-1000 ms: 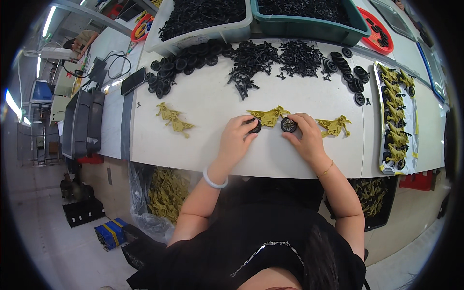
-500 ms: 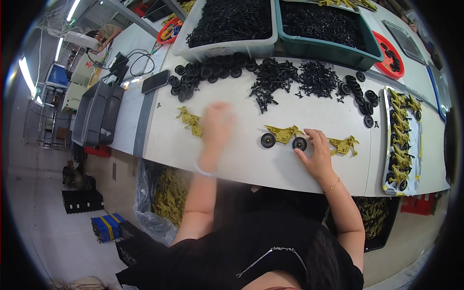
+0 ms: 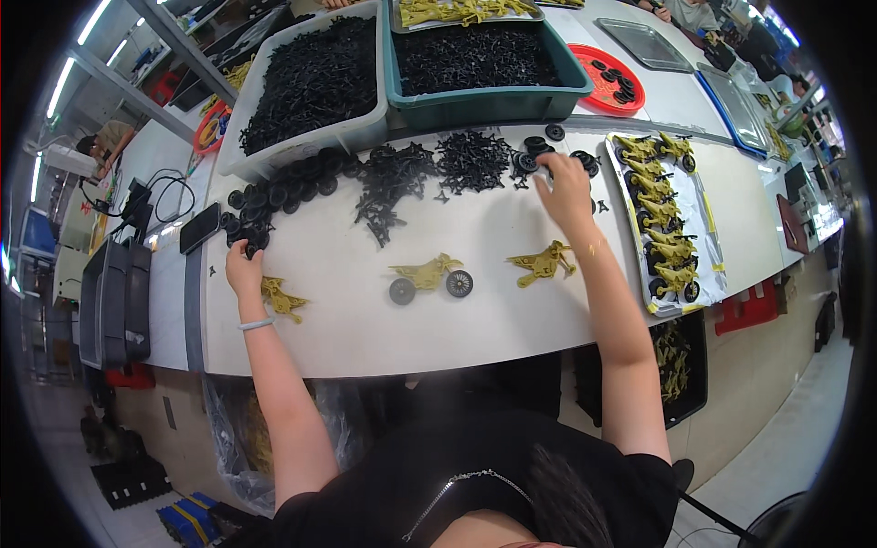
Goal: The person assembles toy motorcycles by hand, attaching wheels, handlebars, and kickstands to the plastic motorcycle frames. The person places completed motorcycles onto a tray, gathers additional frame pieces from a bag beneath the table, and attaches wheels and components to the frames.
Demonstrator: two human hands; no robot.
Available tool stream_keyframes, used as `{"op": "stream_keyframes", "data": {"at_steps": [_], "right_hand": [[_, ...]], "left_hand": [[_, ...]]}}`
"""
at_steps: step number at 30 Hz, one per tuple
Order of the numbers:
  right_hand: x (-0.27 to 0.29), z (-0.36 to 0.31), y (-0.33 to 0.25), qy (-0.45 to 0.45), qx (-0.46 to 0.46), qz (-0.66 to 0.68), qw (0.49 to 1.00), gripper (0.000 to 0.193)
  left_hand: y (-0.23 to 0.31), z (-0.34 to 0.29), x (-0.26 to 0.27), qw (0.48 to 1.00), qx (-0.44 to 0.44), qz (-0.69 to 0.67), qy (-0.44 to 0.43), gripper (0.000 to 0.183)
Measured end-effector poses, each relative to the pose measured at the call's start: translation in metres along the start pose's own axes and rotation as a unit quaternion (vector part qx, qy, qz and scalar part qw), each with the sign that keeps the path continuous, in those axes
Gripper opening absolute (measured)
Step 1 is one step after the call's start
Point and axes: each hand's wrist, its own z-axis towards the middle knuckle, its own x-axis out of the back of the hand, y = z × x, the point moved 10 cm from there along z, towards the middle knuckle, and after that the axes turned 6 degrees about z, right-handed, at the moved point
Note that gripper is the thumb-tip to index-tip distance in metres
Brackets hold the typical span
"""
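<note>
1. Left hand (image 3: 243, 271): out at the near end of the left wheel pile (image 3: 279, 192), thumb and fingertips drawn close together at a black wheel. Whether one is pinched cannot be told.
2. Right hand (image 3: 568, 190): over the right wheel cluster (image 3: 535, 144), thumb and forefinger a little parted. The palm side is hidden; cannot tell if a wheel is held.
3. Toy motorbike (image 3: 422, 274): on the bare table (image 3: 475, 338) between the two forearms, untouched, lying on its side with a black wheel at each end.
4. Flanking it: right yellow body (image 3: 543, 265) and left yellow body (image 3: 281, 297), the latter just beside the left wrist. No wheels seen on either.
5. Handling, judged: wheels look light and fairly stiff, perhaps slick; best pinched across the rim. Bodies look light, hard plastic; hold at the thick middle, since the thin forks and tail could bend or snap.
6. Farther out: two heaps of small black parts (image 3: 473, 162) between the wheel groups; a tray (image 3: 629, 228) of yellow bikes to the right.
7. Beyond: white tub (image 3: 320, 151) and green tub (image 3: 493, 105), both filled with black parts.
</note>
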Motion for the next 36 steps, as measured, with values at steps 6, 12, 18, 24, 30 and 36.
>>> {"op": "stream_keyframes", "data": {"at_steps": [6, 12, 18, 24, 30, 36], "right_hand": [[-0.039, 0.024, 0.020, -0.134, 0.033, -0.108, 0.985, 0.040], [-0.031, 0.011, 0.011, -0.109, 0.073, -0.063, 0.989, 0.026], [-0.020, -0.012, 0.017, -0.092, 0.111, -0.044, 0.989, 0.025], [0.033, -0.034, 0.008, -0.075, -0.012, 0.115, 0.990, 0.033], [0.058, -0.104, 0.001, -0.186, -0.082, 0.216, 0.955, 0.039], [0.039, -0.135, 0.011, -0.199, -0.096, 0.202, 0.954, 0.038]], "left_hand": [[0.035, -0.024, 0.029, 0.995, -0.036, 0.010, 0.093, 0.040], [0.202, -0.115, 0.053, 0.941, -0.216, -0.260, -0.023, 0.038], [0.362, -0.259, 0.027, 0.829, -0.402, -0.299, -0.251, 0.038], [0.392, -0.300, -0.011, 0.807, -0.414, -0.313, -0.283, 0.037], [0.396, -0.302, -0.015, 0.812, -0.407, -0.308, -0.284, 0.038], [0.397, -0.301, -0.016, 0.813, -0.405, -0.306, -0.285, 0.040]]}}
